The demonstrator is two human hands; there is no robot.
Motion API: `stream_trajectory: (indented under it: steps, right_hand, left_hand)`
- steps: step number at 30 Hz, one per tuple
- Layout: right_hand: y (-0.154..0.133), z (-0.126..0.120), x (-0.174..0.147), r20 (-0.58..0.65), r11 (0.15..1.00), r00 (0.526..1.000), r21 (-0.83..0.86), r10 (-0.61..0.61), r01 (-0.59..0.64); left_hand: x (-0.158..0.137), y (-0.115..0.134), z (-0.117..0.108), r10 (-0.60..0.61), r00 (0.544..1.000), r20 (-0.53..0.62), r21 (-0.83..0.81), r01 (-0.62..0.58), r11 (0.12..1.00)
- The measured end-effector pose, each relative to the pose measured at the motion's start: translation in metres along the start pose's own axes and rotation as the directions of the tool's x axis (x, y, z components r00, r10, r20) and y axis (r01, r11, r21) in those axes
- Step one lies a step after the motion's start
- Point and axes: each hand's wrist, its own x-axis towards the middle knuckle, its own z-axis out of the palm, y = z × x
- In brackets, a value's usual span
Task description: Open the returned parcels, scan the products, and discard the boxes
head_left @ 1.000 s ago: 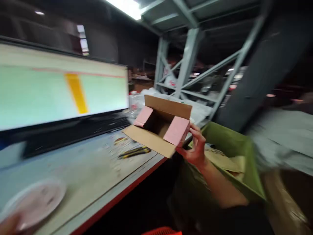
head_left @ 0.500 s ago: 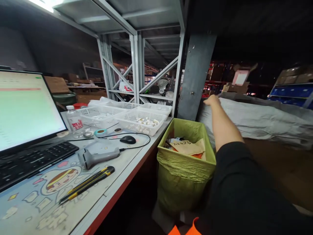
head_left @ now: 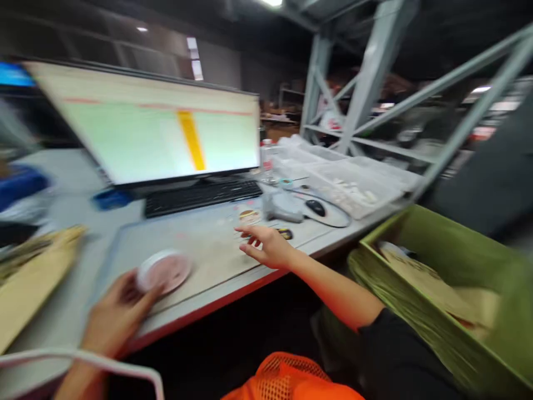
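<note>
On the left, my left hand (head_left: 114, 314) has its fingers closed around a round, white-rimmed object (head_left: 166, 272) with a pinkish face, held over the desk's front edge. Blur keeps me from telling its exact kind. My right hand (head_left: 268, 246) hovers over the desk mat (head_left: 208, 244), fingers apart and nothing in them. Just beyond it, the yellow-and-black end of a utility knife (head_left: 285, 234) shows; the rest is hidden behind the hand. A grey barcode scanner (head_left: 283, 206) lies farther back, beside a black mouse (head_left: 315, 208).
A monitor (head_left: 154, 133) and keyboard (head_left: 204, 194) stand at the back. White plastic baskets (head_left: 353, 183) and a bottle (head_left: 267, 155) are to their right. A green-lined bin (head_left: 391, 289) holding paper packaging stands at right. A brown envelope (head_left: 37, 278) lies at left.
The view has swung left towards the monitor. My right hand has come from beyond the bin back over the desk. My left hand, holding the round object, has entered view.
</note>
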Motion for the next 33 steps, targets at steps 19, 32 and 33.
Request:
stream_trajectory:
  steps: [19,32,33]
  right_hand:
    - [-0.031,0.136,0.107,0.657,0.305,0.742,0.740,-0.137,-0.599]
    - [0.022,0.103,0.155,0.109,0.920,0.934,0.244,-0.341,0.308]
    - [0.028,0.109,0.153,0.094,0.921,0.917,0.081,-0.388,0.381]
  left_hand:
    - [0.009,-0.061,0.017,0.436,0.889,-0.142,-0.114,-0.453,0.884]
    - [0.120,0.020,0.048,-0.193,0.964,0.181,-0.639,0.265,0.722]
    - [0.128,0.017,0.048,-0.252,0.924,0.289,-0.642,0.382,0.665]
